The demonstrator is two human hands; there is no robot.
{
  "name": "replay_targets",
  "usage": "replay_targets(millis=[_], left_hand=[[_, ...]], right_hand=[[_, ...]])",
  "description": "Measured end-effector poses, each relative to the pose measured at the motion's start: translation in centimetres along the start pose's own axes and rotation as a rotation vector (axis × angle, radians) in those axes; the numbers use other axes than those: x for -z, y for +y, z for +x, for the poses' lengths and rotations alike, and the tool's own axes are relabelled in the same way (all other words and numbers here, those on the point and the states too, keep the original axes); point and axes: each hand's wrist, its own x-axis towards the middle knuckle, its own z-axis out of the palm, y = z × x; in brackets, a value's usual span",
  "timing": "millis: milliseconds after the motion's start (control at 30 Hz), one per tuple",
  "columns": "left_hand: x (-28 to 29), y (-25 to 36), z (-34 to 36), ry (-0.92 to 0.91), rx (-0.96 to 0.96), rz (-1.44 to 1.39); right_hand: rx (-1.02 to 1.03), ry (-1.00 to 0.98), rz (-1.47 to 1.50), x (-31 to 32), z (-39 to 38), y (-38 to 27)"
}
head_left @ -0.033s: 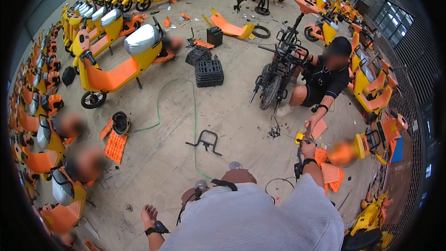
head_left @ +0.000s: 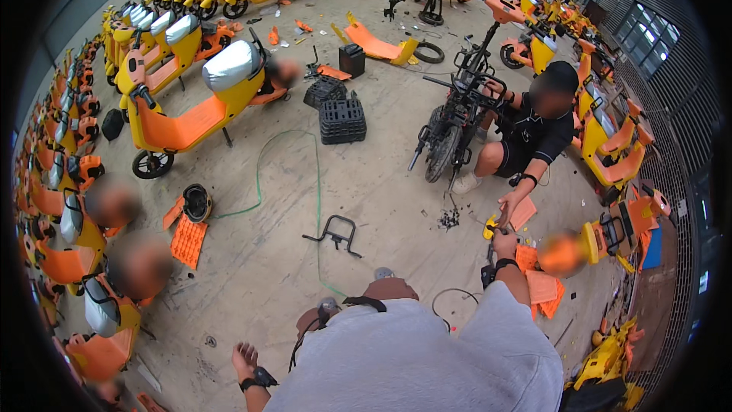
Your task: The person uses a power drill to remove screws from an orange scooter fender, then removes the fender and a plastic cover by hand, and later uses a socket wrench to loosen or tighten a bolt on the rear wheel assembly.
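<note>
My right hand (head_left: 504,243) is stretched forward to the right with its fingers closed; what lies in them is too small to make out. Right at its fingertips is the hand (head_left: 512,205) of a co-worker, who squats beside a stripped black scooter frame (head_left: 451,118) and keeps the other hand on it. A small yellow object (head_left: 490,227) shows at the left of where our hands meet. Low on the left, my left hand (head_left: 245,358) hangs over the floor, empty, fingers apart.
A black tubular bracket (head_left: 335,236) lies on the floor ahead of my feet, near a green cord (head_left: 318,191). Orange panels (head_left: 543,287) are by my right arm. Black crates (head_left: 342,120), a helmet (head_left: 197,203) and rows of yellow scooters (head_left: 206,107) stand around.
My left hand sits slightly lower in the picture. My right hand and the co-worker's hand stay together at nearly the same spot.
</note>
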Motion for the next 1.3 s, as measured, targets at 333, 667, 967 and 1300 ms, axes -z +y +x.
replay_targets(millis=[333, 667, 967, 1300], left_hand=[[-6.6, -16.8, -13.0, -0.036, 0.193, -0.197], [-8.6, -19.2, -21.1, 0.219, -0.009, -0.281], [4.9, -39.5, -32.8, 0.654, 0.054, -0.818], [8.4, -59.2, -40.4, 1.08, 0.238, -1.547]], right_hand=[[0.094, 0.021, 0.248, -5.0, 17.8, -0.7], [1.378, -0.431, -0.406, -22.6, 16.1, 4.1], [1.144, -1.816, -0.419, -20.1, -25.3, -4.5], [1.196, -1.518, -0.91, -24.1, -39.2, -5.4]])
